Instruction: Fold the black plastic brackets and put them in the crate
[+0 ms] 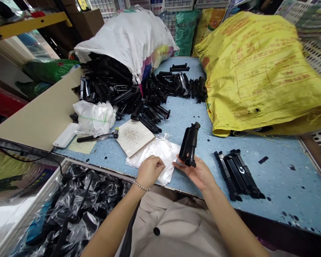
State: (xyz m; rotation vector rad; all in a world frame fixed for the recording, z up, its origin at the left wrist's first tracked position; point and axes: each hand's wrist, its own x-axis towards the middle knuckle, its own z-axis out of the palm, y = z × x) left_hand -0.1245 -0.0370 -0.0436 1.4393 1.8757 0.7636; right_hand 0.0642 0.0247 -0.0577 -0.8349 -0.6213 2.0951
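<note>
My right hand point(196, 174) grips a pair of long black plastic parts point(189, 144), held upright side by side above the table. My left hand point(150, 170) is closed, thumb against fingertips, over a stack of clear and white plastic bags point(163, 150); whatever it pinches, if anything, is hidden. The bags lie at the table's front edge, between and under both hands. To the right of my right hand, several similar black parts point(239, 175) lie next to each other on the blue speckled table point(278, 160).
A white sack point(131, 35) spills a heap of black parts point(149, 89) at the back left. A yellow sack point(262, 71) stands at the right. Nearby are a square board point(135, 137), a small hammer point(98, 136) and a white device point(65, 135). Bagged parts fill a bin point(77, 203) below left.
</note>
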